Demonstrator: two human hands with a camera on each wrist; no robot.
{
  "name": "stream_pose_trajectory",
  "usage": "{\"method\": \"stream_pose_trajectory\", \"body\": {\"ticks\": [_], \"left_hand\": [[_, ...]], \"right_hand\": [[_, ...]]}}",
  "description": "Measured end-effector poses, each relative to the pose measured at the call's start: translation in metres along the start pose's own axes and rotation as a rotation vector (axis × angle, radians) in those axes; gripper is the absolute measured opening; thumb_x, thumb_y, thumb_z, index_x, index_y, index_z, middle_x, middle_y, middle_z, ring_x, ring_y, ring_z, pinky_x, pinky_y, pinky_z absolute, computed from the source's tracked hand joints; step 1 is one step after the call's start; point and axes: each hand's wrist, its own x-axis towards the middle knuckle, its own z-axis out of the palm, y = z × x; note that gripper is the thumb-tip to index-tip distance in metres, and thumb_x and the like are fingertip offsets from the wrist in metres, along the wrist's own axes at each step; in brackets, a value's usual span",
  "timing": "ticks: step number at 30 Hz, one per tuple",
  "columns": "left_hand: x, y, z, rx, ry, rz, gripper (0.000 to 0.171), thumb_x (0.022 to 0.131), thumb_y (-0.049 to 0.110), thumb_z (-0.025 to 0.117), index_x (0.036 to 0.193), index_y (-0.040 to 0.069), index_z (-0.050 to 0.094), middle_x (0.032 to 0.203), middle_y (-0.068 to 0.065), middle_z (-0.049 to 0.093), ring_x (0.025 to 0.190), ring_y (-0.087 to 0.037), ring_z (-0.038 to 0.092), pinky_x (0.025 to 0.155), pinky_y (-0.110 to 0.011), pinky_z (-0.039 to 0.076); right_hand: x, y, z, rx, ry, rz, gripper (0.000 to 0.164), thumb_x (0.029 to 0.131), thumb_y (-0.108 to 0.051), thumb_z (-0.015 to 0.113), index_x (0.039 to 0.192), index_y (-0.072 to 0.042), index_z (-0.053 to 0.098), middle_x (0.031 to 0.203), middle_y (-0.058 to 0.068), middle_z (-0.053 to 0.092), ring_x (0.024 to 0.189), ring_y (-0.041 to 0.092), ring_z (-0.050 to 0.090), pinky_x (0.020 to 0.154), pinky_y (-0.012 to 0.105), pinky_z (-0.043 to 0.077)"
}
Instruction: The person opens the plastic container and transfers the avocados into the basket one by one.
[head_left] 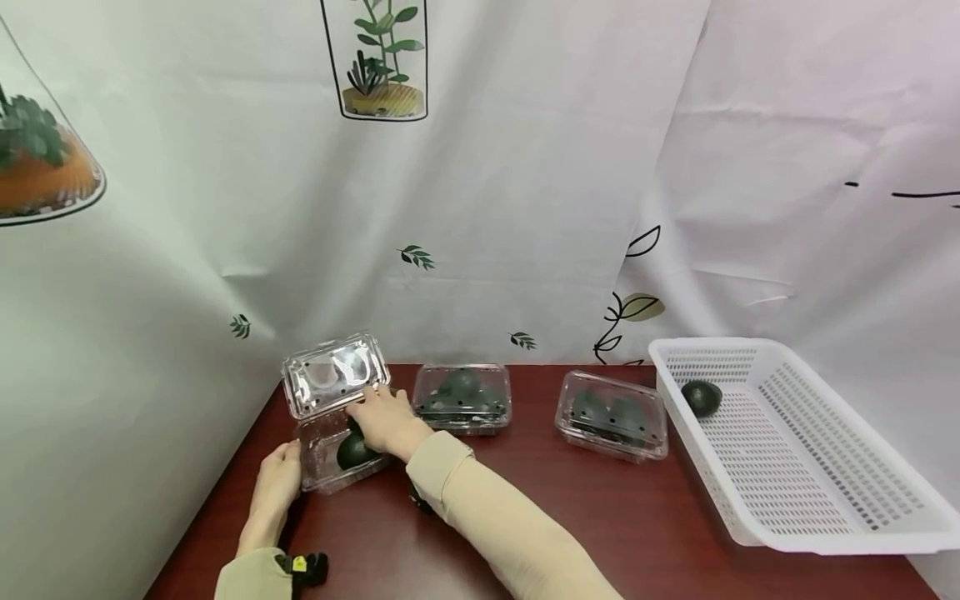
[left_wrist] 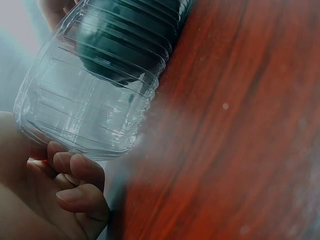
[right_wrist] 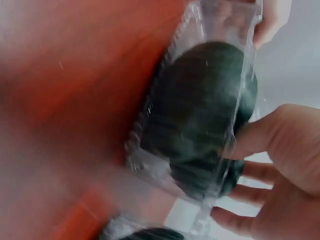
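A clear plastic clamshell box [head_left: 330,479] stands at the left of the table with its lid [head_left: 335,375] folded back. Inside lies a dark green avocado [head_left: 352,451]; a second avocado [right_wrist: 200,175] is partly hidden by the right hand in the head view. My left hand [head_left: 277,477] grips the box's left end, its fingers curled at the rim, plain in the left wrist view. My right hand [head_left: 386,423] reaches over the box's right part. Its thumb and fingers hold the second avocado inside the rim, as the right wrist view shows.
Two closed clamshells of avocados stand to the right, one near the middle [head_left: 461,400] and one farther over [head_left: 611,417]. A white perforated basket [head_left: 712,483] at the right edge holds one avocado [head_left: 702,398]. A printed white curtain [head_left: 525,208] hangs behind the table.
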Motion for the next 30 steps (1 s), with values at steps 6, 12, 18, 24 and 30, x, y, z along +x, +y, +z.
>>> {"method": "stream_pose_trajectory", "body": {"ticks": [6,12,18,24,30], "left_hand": [[-0.001,0.001,0.004,0.042,0.020,0.023,0.045,0.107,0.032,0.026,0.100,-0.005,0.052,0.066,-0.006,0.042,0.057,-0.020,0.043,0.051,-0.032,0.038],[-0.002,0.003,0.006,0.062,0.008,0.040,0.045,0.107,0.032,0.025,0.097,-0.004,0.050,0.072,-0.008,0.043,0.067,-0.022,0.043,0.058,-0.034,0.036],[-0.003,0.003,0.005,0.047,0.005,0.027,0.043,0.107,0.033,0.026,0.094,-0.001,0.048,0.066,-0.005,0.040,0.057,-0.020,0.042,0.052,-0.033,0.037],[-0.002,0.001,0.004,0.048,0.006,0.027,0.043,0.107,0.034,0.026,0.092,0.000,0.047,0.066,-0.005,0.040,0.057,-0.020,0.042,0.052,-0.033,0.037],[-0.002,0.000,0.001,0.043,0.013,0.026,0.045,0.107,0.034,0.026,0.097,-0.002,0.049,0.067,-0.006,0.041,0.056,-0.020,0.043,0.051,-0.032,0.038]], "right_hand": [[0.004,0.007,0.006,-0.026,-0.098,0.008,0.049,0.097,-0.024,0.061,0.139,-0.046,0.046,0.143,-0.002,0.042,0.131,0.020,0.039,0.095,0.042,0.039],[0.007,0.007,0.020,-0.110,-0.047,-0.008,0.049,0.099,-0.024,0.057,0.139,-0.049,0.042,0.139,0.000,0.040,0.126,0.023,0.043,0.095,0.045,0.038],[0.010,0.007,0.024,-0.129,-0.001,-0.013,0.048,0.095,-0.027,0.063,0.135,-0.046,0.045,0.137,-0.001,0.042,0.119,0.022,0.047,0.091,0.045,0.038],[0.009,0.008,0.023,-0.130,0.031,-0.031,0.050,0.090,-0.031,0.070,0.134,-0.043,0.047,0.131,0.000,0.045,0.112,0.021,0.050,0.085,0.042,0.037],[0.008,0.009,0.013,-0.129,0.078,-0.080,0.057,0.087,-0.036,0.074,0.135,-0.040,0.045,0.128,0.001,0.046,0.107,0.021,0.052,0.081,0.040,0.039]]}}
